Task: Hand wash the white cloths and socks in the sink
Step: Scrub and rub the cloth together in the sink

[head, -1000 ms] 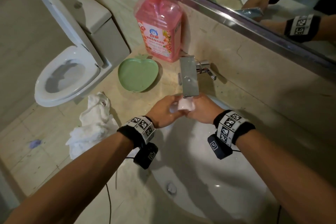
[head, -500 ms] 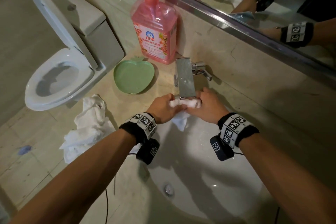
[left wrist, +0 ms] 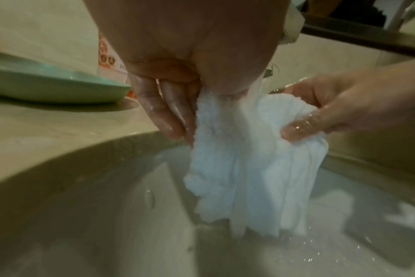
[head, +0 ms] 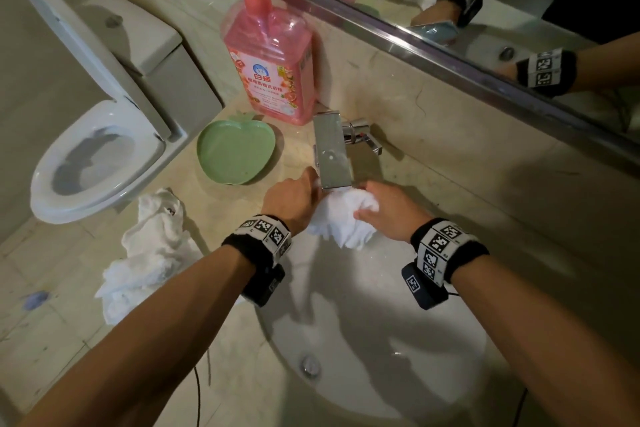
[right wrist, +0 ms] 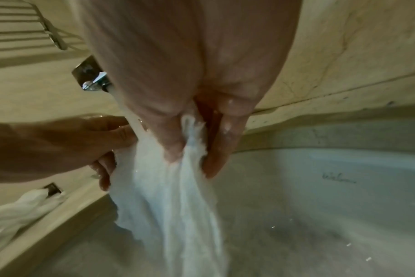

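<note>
A wet white cloth (head: 341, 218) hangs between both hands under the chrome tap (head: 332, 152), over the white sink (head: 374, 350). My left hand (head: 294, 198) grips its left side; in the left wrist view the cloth (left wrist: 244, 165) droops from the curled fingers (left wrist: 168, 112). My right hand (head: 388, 211) pinches the cloth's right side; the right wrist view shows the cloth (right wrist: 173, 196) trailing down from that grip. Water runs from the tap onto the cloth. A pile of white cloths (head: 145, 253) lies on the counter to the left.
A pink detergent pump bottle (head: 270, 69) and a green apple-shaped dish (head: 235, 152) stand behind the sink's left side. An open toilet (head: 97, 146) is at far left. A mirror (head: 450, 3) runs along the back wall. The drain (head: 309, 365) sits low in the basin.
The cloth was bunched small between both hands under the tap; now it has spread and hangs lower into the basin, and the hands have moved slightly apart.
</note>
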Tool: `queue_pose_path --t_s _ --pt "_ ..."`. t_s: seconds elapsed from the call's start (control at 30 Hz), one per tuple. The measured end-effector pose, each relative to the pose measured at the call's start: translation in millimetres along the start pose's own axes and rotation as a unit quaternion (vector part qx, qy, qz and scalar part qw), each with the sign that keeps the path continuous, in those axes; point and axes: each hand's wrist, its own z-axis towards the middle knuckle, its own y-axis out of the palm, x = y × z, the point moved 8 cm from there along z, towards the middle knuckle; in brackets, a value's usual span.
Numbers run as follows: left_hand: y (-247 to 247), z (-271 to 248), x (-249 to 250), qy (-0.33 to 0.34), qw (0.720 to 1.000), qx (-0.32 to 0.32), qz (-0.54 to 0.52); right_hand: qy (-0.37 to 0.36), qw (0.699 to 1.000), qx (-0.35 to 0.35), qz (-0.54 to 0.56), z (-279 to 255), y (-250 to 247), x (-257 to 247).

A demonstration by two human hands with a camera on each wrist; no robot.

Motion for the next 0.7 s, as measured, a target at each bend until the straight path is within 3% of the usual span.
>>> queue_pose_path --t_s 0.1,0.17,0.3,0.4,0.47,0.6,0.7 --pt "-3 -4 -10 -0.047 0.998 -0.01 -0.031 0.032 0.997 0.064 0.036 8 1 -11" --pt "0 -5 -9 -0.086 0.99 -0.019 -0.108 0.042 0.989 0.101 0.096 10 2 -17" --pt "10 -17 -11 -0.155 0.939 -0.069 -0.299 0.02 0.979 0.059 0.195 15 26 -35" --pt "14 -29 -1 -0.117 0.91 -0.115 -0.38 -0.014 0.983 0.036 0.181 20 36 -47" --pt "15 -35 1 -0.098 0.891 -0.131 -0.423 -0.019 0.981 0.062 0.184 21 30 -44" --pt "12 -31 -15 -0.025 0.94 -0.134 -0.312 0.002 0.965 0.061 0.256 19 18 -31" --pt "24 -24 -5 0.001 0.933 -0.207 -0.294 0.005 0.967 0.036 0.253 15 16 -30"
